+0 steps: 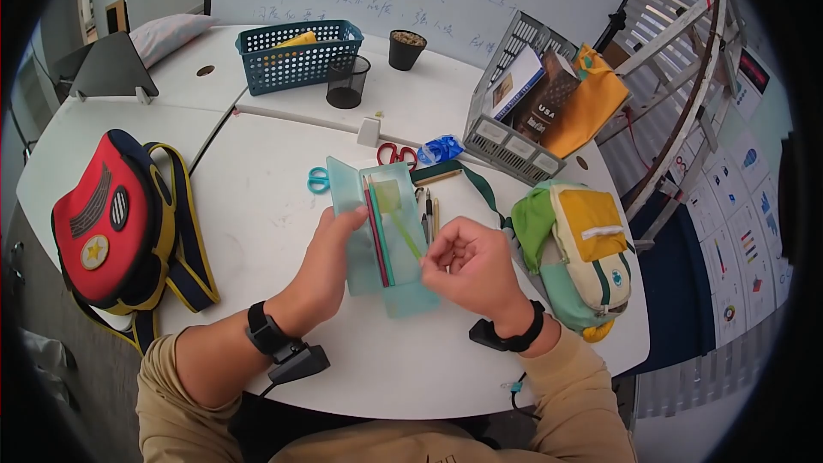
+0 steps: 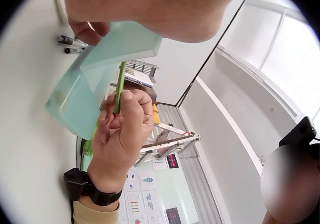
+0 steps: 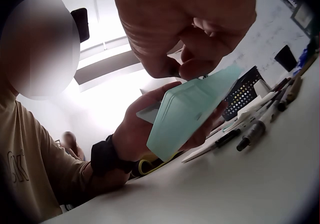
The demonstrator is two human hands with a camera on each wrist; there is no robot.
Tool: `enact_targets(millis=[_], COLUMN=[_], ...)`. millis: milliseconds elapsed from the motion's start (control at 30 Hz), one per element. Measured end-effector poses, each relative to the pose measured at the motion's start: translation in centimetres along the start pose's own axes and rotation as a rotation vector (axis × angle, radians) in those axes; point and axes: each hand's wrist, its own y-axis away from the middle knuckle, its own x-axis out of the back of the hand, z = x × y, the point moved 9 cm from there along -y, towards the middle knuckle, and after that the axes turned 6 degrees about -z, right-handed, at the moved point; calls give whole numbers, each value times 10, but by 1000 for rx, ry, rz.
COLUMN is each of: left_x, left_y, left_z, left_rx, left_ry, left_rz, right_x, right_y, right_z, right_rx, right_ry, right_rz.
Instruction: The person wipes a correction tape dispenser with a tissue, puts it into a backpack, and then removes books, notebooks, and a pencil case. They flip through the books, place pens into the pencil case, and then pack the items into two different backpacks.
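My left hand grips a translucent teal pencil case by its left side, thumb over the edge. The case is opened out and tilted above the table. A dark red pencil and a green pencil lie lengthwise inside it, beside a yellowish-green patch. With thumb and fingertips, my right hand pinches the lower end of a slim light-green stick, pencil-like, slanting over the case's right part. In the right wrist view the case's underside hides its contents.
Several pens, red scissors, teal scissors and a blue packet lie behind the case. A red backpack stands left, a cream-and-green one right. Farther back are a blue basket, a mesh cup and a grey crate.
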Motion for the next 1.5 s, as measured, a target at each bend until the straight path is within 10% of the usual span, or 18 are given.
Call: enact_targets(millis=[800, 1500], left_x=[-2, 10], left_y=[8, 2], left_z=[7, 25], left_rx=[119, 70], left_ry=[221, -44], left_rz=[133, 97], right_x=[35, 54], right_y=[-7, -22], right_z=[21, 77], right_rx=[132, -334], right_ry=[-26, 542], right_rz=[319, 121])
